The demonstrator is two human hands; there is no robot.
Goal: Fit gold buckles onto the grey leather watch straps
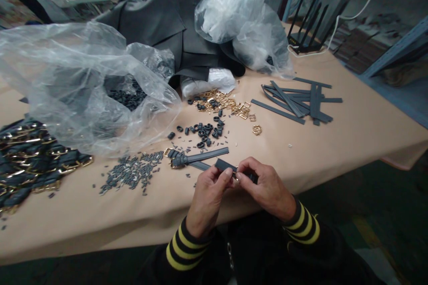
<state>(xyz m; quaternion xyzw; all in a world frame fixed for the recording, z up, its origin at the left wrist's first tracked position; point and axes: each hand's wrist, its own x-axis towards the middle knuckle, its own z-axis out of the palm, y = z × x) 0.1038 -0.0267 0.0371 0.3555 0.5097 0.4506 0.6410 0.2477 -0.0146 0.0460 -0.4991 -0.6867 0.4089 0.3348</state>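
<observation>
A dark jacket [254, 254] lies nearest the camera, its yellow-striped cuffs [189, 249] reaching over the front edge of the bench [361, 120]. Just past that edge the two hands meet. The left hand [207, 191] pinches a dark strap [224, 164] between thumb and fingers; the right hand [270, 187] is curled around its other part, fingertips nearly touching the left thumb. A small shiny bit shows between them, too covered to identify. The two-sided pinch probably keeps the narrow strap from twisting, and holding it close likely suits fine finger work.

Small parts lie in separate groups within reach, presumably for easy picking: grey pieces [132, 171] to the left, black loops [204, 131] and gold buckles [240, 110] straight ahead, loose straps [314, 102] farther right. A buckled strap [207, 156] lies just beyond the left hand, and a heap of buckled pieces [26, 160] sits at far left.

Clear plastic bags [234, 13] and grey sheet material [150, 18] wall off the back. Leftward movement would run into the scattered grey pieces; the widest room appears to be on the brown surface right of the right hand, out towards the bench's corner.
</observation>
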